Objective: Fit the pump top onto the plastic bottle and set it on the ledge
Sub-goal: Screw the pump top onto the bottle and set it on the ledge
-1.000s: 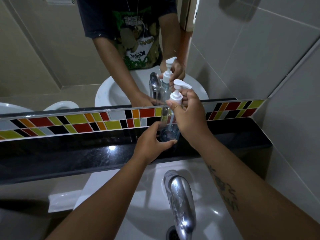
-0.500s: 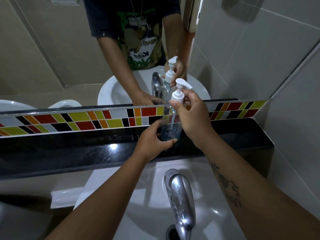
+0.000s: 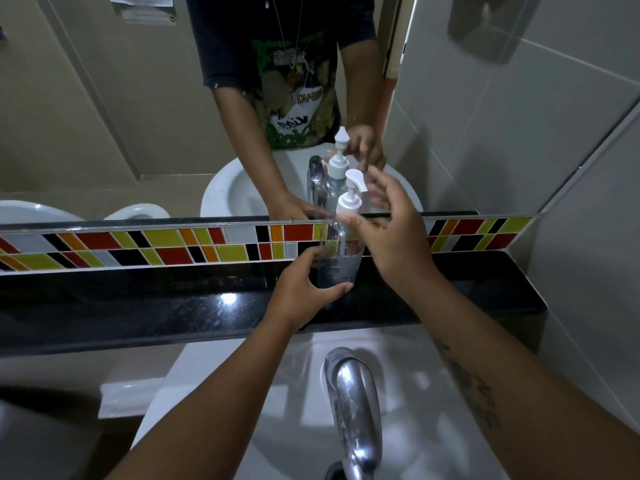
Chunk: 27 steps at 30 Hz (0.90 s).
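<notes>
Bathroom walls of pale tile frame what I see, with a wide mirror (image 3: pixel 138 116) ahead doubling everything, a band of coloured tiles (image 3: pixel 138 242) under it, and a black polished ledge (image 3: pixel 138 306) running across above the white sink (image 3: pixel 284 410). One chrome tap (image 3: pixel 353 403) sits low in my view. I count one real clear plastic bottle (image 3: pixel 337 261), upright, its base low at the ledge, though I cannot tell whether it is actually resting on the stone. One white pump top (image 3: pixel 350 199) sits on its neck and looks seated; the second bottle and pump I see are only the reflection. My left hand (image 3: pixel 304 289) has its grip wrapped around the bottle's base, thumb in front, fingers behind. My right hand (image 3: pixel 391 233) is spread open beside the pump collar, thumb tip touching or almost touching it, holding nothing firmly. I judge the fitting step nearly or fully done and the placing step in hand. Next I would check the collar is tight, settle the base flat on the ledge away from the front edge, and release the left grip gently so the light bottle does not tip toward the sink.
</notes>
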Motion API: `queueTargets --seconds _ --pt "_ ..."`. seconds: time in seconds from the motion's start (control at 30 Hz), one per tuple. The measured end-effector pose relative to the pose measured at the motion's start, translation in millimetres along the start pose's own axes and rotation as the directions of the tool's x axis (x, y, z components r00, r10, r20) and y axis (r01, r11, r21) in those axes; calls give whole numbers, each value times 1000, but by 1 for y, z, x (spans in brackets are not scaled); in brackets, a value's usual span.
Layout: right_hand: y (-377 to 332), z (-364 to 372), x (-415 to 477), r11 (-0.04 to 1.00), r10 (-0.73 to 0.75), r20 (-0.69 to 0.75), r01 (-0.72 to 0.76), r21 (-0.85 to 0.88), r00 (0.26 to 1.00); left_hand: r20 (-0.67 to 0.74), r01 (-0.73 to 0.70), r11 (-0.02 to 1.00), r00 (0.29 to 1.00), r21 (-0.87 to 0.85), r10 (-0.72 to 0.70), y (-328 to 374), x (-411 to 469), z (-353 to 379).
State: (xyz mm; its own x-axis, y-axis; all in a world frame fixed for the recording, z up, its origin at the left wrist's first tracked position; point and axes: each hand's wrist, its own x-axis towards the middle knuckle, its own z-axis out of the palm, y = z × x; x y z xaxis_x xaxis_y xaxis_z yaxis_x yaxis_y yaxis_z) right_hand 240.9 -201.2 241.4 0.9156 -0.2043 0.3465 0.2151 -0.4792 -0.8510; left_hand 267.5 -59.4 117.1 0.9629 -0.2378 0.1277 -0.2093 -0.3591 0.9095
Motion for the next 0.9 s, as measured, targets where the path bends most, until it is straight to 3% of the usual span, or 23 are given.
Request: queueTargets --seconds 0.13,0.27,0.5,0.6,0.7,0.8,0.9 --pt "-10 -26 12 940 -251 133 274 -205 959 8 13 1000 1000 0 -13 1 0 -1" --pt "-6 -28 24 851 -415 107 427 -306 904 9 20 1000 1000 9 -20 1 1 0" --pt "-4 -19 24 805 -514 12 487 -340 858 1 22 1000 1000 19 -22 2 0 0" --pt "3 -15 15 902 -384 32 382 -202 923 7 29 1000 1000 -1 -29 1 0 -1" --pt "23 -14 -3 996 -89 37 90 -27 995 24 28 1000 999 11 -28 2 0 -4" --pt "56 -13 -18 987 157 173 -162 14 972 32 29 999 999 27 -30 3 1 -8" --pt "84 -6 -27 961 249 288 -273 43 925 30 40 999 999 14 -40 2 -2 -11"
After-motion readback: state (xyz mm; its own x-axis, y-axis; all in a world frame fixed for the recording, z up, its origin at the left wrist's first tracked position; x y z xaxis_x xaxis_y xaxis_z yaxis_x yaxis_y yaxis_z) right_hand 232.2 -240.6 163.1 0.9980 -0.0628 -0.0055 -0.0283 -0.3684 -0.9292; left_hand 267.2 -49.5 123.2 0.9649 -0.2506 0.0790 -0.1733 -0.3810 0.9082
